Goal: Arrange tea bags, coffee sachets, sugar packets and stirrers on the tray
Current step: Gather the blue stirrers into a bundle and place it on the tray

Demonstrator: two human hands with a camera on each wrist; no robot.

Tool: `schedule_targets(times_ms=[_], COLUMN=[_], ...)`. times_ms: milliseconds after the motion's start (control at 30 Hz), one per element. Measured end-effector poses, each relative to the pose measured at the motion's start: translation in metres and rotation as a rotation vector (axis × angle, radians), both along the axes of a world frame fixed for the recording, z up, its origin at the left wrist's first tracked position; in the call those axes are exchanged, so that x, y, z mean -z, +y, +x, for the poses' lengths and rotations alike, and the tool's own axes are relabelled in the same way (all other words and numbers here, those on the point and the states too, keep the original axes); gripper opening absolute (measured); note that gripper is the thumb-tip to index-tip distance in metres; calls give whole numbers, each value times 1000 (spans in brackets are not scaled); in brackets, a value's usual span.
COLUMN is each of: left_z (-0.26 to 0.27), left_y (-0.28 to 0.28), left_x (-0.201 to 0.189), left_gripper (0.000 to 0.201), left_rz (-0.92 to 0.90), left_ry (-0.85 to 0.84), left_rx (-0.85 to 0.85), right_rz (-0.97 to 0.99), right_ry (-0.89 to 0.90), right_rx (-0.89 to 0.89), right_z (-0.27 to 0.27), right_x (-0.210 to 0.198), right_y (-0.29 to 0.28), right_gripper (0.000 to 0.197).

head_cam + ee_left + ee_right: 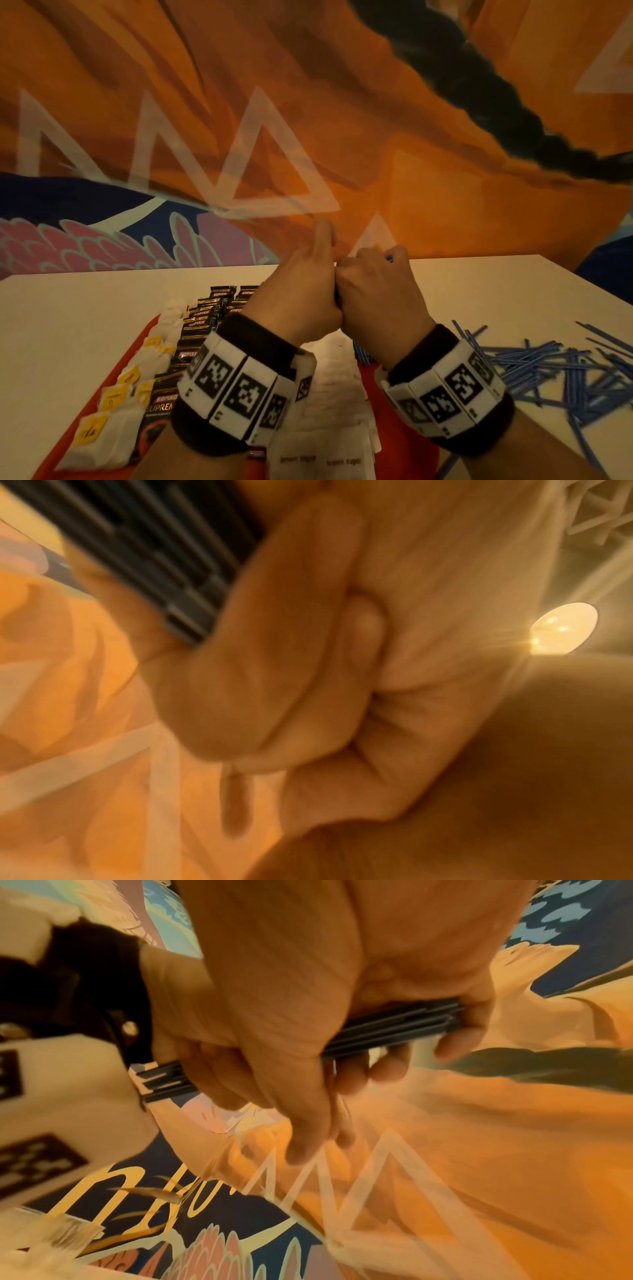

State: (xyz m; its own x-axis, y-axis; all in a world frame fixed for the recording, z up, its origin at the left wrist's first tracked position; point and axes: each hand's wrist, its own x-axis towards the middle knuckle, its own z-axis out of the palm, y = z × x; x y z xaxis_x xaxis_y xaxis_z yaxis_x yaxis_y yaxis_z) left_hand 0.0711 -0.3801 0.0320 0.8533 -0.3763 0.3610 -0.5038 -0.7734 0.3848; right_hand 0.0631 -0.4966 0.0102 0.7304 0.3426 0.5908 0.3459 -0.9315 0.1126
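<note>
Both hands meet above the red tray [48,467] and grip one bundle of dark blue stirrers [394,1026] between them. My left hand [301,287] curls round one end of the stirrer bundle [154,547]. My right hand [376,284] wraps the other end, with fingers [455,1042] under it. On the tray lie a column of tea bags [113,404] with yellow tags, black Kopiko coffee sachets [205,315], white brown-sugar packets [329,411] and a few stirrers [363,353] beside them.
A loose heap of blue stirrers [555,370] is scattered over the white table [68,325] to the right of the tray. An orange and blue painted wall [342,120] rises directly behind the table's far edge.
</note>
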Motion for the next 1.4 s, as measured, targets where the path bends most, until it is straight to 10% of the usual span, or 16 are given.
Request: schedule_targets(times_ms=[200,400,700,967,1267,1400], left_z=[-7,-3,-3,1,-4,-6], left_y=[-3,14,12,-4,18,28], left_x=[-3,-11,-16,-8,-23,-28], left_gripper=[57,43,24,18,25,15], left_rz=[91,56,-771,-895,-1153,-1222], left_ry=[4,20,180,246,341,347], left_rx=[48,110,201,260,279,303], right_rz=[-41,-4,192,219,287,865], right_ry=[2,45,81,113,-64,29], right_rx=[-30,70,205,184,-168,-546], right_z=[3,16,15,7,6,11], right_x=[-5,-9,-22,-26,-38,-42], right_y=[-8,-20,-43,-38,-58,-65], right_gripper=[65,39,24,24,40,40])
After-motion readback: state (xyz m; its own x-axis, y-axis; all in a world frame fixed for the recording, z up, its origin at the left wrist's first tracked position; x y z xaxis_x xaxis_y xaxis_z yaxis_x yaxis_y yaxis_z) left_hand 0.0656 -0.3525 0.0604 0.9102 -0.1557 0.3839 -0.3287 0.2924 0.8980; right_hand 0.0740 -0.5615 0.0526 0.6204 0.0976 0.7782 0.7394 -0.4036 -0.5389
